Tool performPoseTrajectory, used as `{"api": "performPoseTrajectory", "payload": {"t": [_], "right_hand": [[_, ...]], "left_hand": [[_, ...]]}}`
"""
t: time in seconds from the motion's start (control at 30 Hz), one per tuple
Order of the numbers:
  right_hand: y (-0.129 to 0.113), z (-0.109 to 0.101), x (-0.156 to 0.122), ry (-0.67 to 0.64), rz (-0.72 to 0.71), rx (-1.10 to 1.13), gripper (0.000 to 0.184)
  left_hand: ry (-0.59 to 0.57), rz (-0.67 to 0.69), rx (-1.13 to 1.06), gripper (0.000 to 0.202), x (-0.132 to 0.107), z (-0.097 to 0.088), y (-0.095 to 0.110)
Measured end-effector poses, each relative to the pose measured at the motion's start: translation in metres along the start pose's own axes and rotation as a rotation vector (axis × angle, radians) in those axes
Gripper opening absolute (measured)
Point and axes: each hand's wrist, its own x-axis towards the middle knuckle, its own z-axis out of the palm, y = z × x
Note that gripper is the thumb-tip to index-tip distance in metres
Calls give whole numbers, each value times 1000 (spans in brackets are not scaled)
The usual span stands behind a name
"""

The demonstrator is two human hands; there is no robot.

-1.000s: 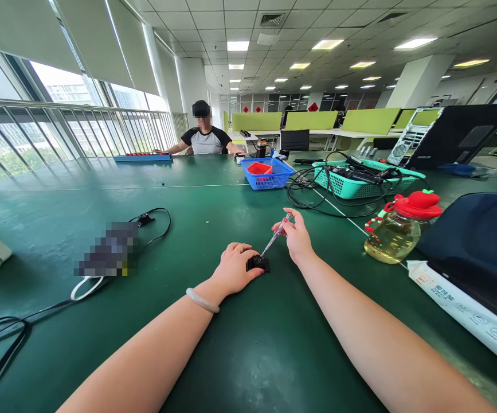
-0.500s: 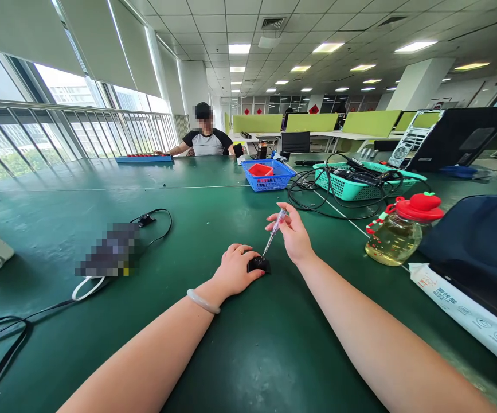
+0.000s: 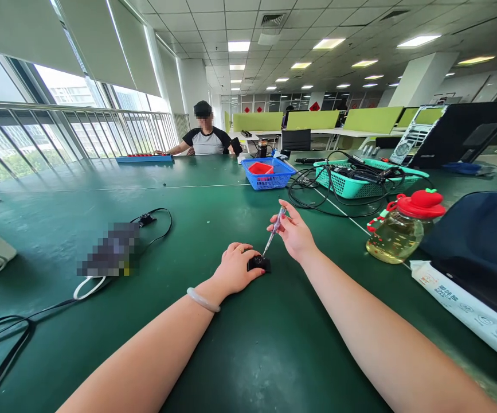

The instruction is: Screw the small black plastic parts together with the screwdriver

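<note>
Okay, left hand point(image 3: 235, 267) rests on the green counter point(image 3: 231, 355) with its fingers curled. Thumb and fingertips pin a small black part point(image 3: 259, 264) from its left side. The part sits flat on the counter, centre of view, just ahead of both forearms. Right hand point(image 3: 295, 234) is closed in a fingertip pinch on a slim screwdriver point(image 3: 274, 231) with a clear handle. The tool is tilted, handle up and away, tip down on top of the part. The contact is too small to tell whether the tip sits in a screw. Judgement: the part looks like rigid plastic, tiny and light, so it would likely skid or spin on the smooth counter under the tip. The best hold is low on its sides with downward pressure, as the left hand has it. The screwdriver looks stiff, thin and light, and its smooth handle could roll between the fingers. Gripping mid-handle gives control, and the thin shaft is no place to hold. There is a pale bangle point(image 3: 203, 300) on the left wrist. To the right, well apart, stand a bottle point(image 3: 396, 232) with a red lid and a dark bag point(image 3: 480, 241). Farther back are a blue basket point(image 3: 267, 172) and a teal basket point(image 3: 360, 180) full of cables. A black cable point(image 3: 153, 221) lies on the left. Another person point(image 3: 207, 140) sits at the far end.
</note>
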Motion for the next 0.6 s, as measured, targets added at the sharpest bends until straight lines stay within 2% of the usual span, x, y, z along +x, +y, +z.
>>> {"api": "performPoseTrajectory", "payload": {"t": [0.6], "right_hand": [[9, -8, 1, 116, -4, -81, 55]], "left_hand": [[-9, 8, -13, 40, -1, 0, -1]]}}
